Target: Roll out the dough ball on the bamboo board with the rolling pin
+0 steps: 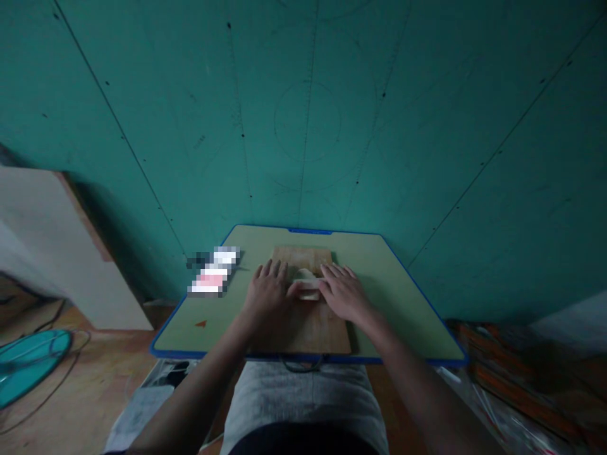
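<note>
A wooden board lies lengthwise on the small table. Across it lies a short, pale rolling pin, over a thin round piece of pale dough that shows above and below the pin. My left hand rests flat over the pin's left end, fingers stretched forward and thumb toward the middle. Over the right end is my right hand, also flat with fingers extended and slightly apart. The palms hide both ends of the pin.
The table has a blue edge and stands against a green wall. A blurred-out item and a small orange triangle are on its left side. A pale panel leans at left; cables and a teal disc are on the floor.
</note>
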{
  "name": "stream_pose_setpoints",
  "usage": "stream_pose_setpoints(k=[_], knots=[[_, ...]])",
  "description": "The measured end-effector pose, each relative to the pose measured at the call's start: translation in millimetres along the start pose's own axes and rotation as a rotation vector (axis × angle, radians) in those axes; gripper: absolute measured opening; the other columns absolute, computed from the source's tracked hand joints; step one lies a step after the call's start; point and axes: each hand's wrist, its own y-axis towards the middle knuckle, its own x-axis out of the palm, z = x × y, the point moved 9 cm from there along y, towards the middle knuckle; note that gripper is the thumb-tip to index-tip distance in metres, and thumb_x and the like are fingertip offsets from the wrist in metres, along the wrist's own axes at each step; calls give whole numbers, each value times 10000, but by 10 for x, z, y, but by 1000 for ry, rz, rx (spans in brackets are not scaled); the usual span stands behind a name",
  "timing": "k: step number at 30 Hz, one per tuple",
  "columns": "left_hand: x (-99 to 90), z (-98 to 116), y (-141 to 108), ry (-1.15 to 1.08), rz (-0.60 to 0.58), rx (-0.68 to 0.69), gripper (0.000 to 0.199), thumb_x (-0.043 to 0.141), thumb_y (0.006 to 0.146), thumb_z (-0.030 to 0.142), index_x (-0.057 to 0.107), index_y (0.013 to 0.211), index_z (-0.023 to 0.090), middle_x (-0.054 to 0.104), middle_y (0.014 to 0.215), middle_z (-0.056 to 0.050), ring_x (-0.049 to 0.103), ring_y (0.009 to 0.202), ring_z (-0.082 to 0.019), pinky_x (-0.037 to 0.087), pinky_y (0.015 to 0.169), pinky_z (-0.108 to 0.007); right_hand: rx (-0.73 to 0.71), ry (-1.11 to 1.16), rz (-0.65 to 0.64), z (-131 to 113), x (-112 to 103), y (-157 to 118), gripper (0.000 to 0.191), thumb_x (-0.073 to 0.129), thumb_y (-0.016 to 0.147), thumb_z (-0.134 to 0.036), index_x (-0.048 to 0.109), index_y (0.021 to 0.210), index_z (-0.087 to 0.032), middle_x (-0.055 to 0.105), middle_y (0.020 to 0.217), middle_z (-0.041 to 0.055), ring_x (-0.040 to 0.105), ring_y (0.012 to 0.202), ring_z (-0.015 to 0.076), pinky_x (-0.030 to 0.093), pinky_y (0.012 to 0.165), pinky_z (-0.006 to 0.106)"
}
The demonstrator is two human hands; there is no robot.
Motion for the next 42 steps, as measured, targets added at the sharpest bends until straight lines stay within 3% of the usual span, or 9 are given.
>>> stream_pose_setpoints(k=[12,19,24,28,31,34,36,39,42], knots=[[100,-196,538,37,17,-88,443,360,995,415,636,1228,159,608,1312,-202,506,1276,-368,424,989,-478,154,-17,-28,107,4,478,487,266,1037,-393,611,1316,-191,622,1362,94,527,1280,245,319,1099,411],[51,-103,259,-25,12,41,341,388,995,369,690,1102,252,635,1273,-98,531,1236,-292,420,999,-424,-9,-18,131,-108,-81,-109,477,365,1012,-349,494,1420,-139,573,1392,128,501,1264,276,324,1101,420],[22,-248,92,-158,62,-122,385,368,995,364,701,942,178,659,1074,-128,580,1051,-283,450,913,-419,-2,-49,109,-167,-72,-393,446,416,948,-127,527,1375,-194,639,1204,142,578,1089,262,451,927,379],[-7,-262,208,-211,91,-102,424,350,978,295,698,775,163,653,888,-124,590,935,-270,455,874,-407,60,35,11,-210,-137,-460,380,469,935,-148,585,1289,-224,650,1166,111,633,1016,231,495,855,318],[-25,-207,431,-269,86,-17,381,395,932,223,692,697,181,652,805,-88,600,907,-225,455,862,-336,53,176,-46,-324,-120,-571,465,487,935,-208,496,1399,-240,648,1228,105,664,1017,242,534,854,334],[26,-126,710,-318,58,26,337,442,891,206,707,685,178,663,769,-70,617,845,-192,459,791,-281,13,296,23,-464,-91,-704,673,405,894,-81,305,1530,-274,581,1348,110,624,1157,239,544,924,349],[94,-44,883,-336,41,32,322,453,891,224,722,722,171,684,797,-69,627,795,-179,456,740,-267,-38,343,96,-571,-82,-774,799,354,808,31,285,1536,-292,466,1472,104,524,1304,228,522,997,359],[207,124,1060,-344,14,47,303,471,903,254,735,779,172,715,857,-77,649,769,-178,452,693,-259,-109,347,120,-731,-63,-820,812,359,721,84,417,1463,-239,263,1605,102,289,1467,268,430,1114,451],[278,272,1121,-338,-17,92,300,475,931,283,741,834,182,737,898,-84,676,794,-189,459,695,-256,-151,392,83,-849,-71,-806,693,404,724,58,540,1355,-193,322,1579,110,243,1482,273,374,1155,476]])
